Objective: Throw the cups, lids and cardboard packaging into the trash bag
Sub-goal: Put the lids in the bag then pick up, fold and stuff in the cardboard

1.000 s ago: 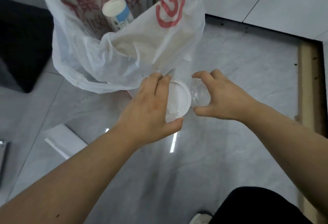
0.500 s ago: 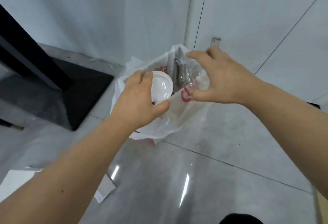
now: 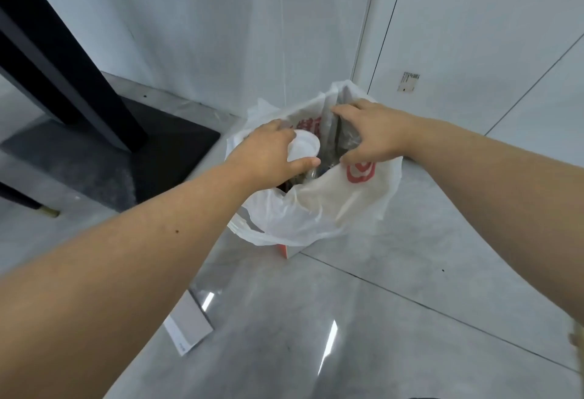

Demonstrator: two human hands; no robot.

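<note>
While both hands reach over the open trash bag (image 3: 319, 205), the left hand (image 3: 268, 155) grips a white lid (image 3: 303, 148); whether the right hand (image 3: 369, 133) holds anything cannot be told. Cardboard packaging (image 3: 189, 326) remains on the floor (image 3: 410, 319), undiscarded.

Grey glossy floor (image 3: 395, 319), tile seams running diagonally, bright streaks of ceiling light reflected in it. Pale white walls (image 3: 221, 35) meet in corner behind floor; vertical dark seam right of corner. Small label sticker (image 3: 410, 81) on right wall panel. Left of corner: black slanted furniture leg (image 3: 63, 60) standing on dark base plate (image 3: 126, 158).
</note>
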